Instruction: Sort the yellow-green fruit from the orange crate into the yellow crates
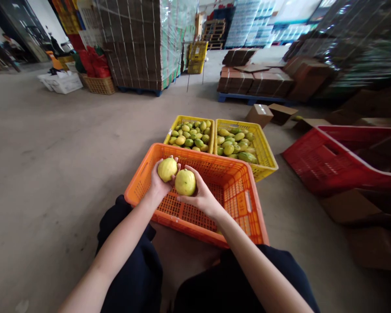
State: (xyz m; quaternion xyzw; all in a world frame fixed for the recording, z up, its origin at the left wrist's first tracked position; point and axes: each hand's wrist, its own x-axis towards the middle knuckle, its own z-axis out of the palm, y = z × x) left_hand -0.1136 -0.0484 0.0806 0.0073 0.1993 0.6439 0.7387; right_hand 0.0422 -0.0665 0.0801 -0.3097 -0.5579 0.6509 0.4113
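Both hands are raised over an orange plastic crate (211,167) with slotted walls. My left hand (159,184) cups a small, round, yellow-green melon (167,169) from below and the side. In my right hand (202,196), thumb and fingers curl around a second melon (185,182), with its stem end up and a few dark specks on its skin. The two fruits are side by side, almost touching. Most of the crate's slotted floor shows beneath them; a bit of something yellowish near its front right corner is largely hidden by my right forearm.
Behind the orange crate stand two yellow crates, the left one (195,118) and the right one (264,152), holding many yellow-green fruits. A red crate (308,167) and cardboard boxes (260,114) are on the right. Wrapped pallet stacks (133,48) rise farther back.
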